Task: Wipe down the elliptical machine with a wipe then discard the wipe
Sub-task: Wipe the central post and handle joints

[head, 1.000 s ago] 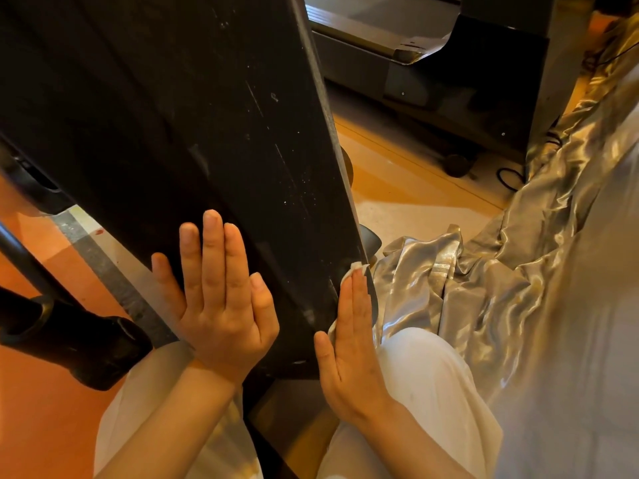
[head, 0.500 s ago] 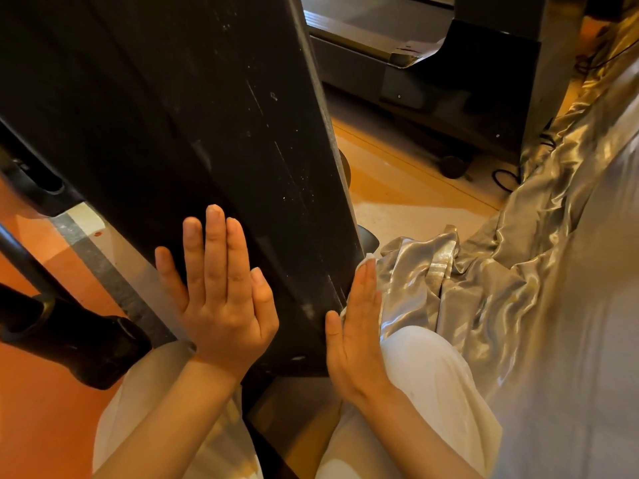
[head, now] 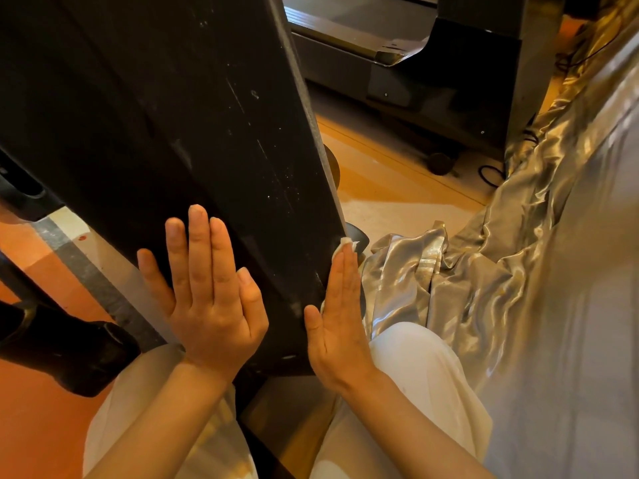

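Note:
A broad black panel of the elliptical machine (head: 166,126) slants across the upper left of the head view, dusty and scuffed. My left hand (head: 211,299) lies flat on its lower face with straight fingers. My right hand (head: 340,316) is held edge-on against the panel's right edge, fingers straight, pressing a white wipe (head: 346,243) to it. Only a small corner of the wipe shows past my fingertips; the rest is hidden behind the hand.
A black arm of the machine (head: 62,344) lies low at the left over the orange floor (head: 31,426). A shiny silver curtain (head: 518,271) piles up on the right. A black treadmill base (head: 432,74) stands beyond, with a cable (head: 489,172) on the floor. My knees are below.
My right hand with the wipe has slid a little along the panel's right edge. My left hand has stayed flat on the panel.

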Demonstrator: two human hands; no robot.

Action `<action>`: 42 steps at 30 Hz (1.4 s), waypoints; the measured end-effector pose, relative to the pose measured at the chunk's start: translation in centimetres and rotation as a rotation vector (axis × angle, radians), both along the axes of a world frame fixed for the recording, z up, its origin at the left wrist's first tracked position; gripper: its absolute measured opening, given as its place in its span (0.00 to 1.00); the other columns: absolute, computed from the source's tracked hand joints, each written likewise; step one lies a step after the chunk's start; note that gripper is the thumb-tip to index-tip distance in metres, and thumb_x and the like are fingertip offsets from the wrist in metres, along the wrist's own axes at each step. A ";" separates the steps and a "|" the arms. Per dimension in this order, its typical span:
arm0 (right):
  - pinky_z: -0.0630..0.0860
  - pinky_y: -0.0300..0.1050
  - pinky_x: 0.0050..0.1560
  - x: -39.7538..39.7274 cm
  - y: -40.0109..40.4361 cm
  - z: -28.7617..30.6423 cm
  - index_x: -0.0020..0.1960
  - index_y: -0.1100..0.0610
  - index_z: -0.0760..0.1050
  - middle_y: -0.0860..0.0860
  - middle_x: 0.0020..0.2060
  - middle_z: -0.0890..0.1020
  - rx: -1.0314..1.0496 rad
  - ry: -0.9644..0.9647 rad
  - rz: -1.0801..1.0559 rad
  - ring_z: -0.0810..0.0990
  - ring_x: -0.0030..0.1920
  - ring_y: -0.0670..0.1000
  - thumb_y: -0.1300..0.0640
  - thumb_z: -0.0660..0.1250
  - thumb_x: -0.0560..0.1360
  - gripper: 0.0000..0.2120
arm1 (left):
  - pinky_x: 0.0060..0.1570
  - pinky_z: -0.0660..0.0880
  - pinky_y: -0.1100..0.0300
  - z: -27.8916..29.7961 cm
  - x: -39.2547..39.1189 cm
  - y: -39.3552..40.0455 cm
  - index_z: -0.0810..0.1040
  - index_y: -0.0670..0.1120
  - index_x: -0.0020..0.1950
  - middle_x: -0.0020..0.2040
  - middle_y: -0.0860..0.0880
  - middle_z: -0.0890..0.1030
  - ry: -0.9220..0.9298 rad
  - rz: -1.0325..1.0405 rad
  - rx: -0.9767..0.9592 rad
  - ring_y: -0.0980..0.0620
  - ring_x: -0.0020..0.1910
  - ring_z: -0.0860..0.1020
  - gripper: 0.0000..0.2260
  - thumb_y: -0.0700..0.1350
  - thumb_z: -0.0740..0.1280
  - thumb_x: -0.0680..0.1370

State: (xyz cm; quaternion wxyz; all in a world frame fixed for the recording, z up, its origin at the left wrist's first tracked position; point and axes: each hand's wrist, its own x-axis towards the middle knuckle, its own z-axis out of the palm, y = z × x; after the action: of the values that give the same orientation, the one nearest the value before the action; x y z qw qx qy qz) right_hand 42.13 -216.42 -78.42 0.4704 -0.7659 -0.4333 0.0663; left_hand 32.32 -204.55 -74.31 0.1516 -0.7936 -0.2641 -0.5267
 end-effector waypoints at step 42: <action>0.40 0.49 0.74 -6.5 -2.7 -2.9 0.80 0.52 0.37 0.47 0.79 0.40 -0.145 -0.215 -0.047 0.37 0.78 0.49 0.45 0.43 0.84 0.29 | 0.77 0.48 0.44 -0.1 0.0 -0.1 0.54 0.42 0.80 0.81 0.49 0.51 -0.016 -0.014 -0.002 0.47 0.80 0.52 0.25 0.41 0.54 0.82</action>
State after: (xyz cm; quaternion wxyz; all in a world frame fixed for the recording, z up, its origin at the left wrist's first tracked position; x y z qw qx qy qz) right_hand 35.60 -219.12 -81.32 0.3658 -0.8106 -0.4573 0.0039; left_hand 32.37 -204.63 -74.41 0.1449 -0.7914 -0.2604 -0.5337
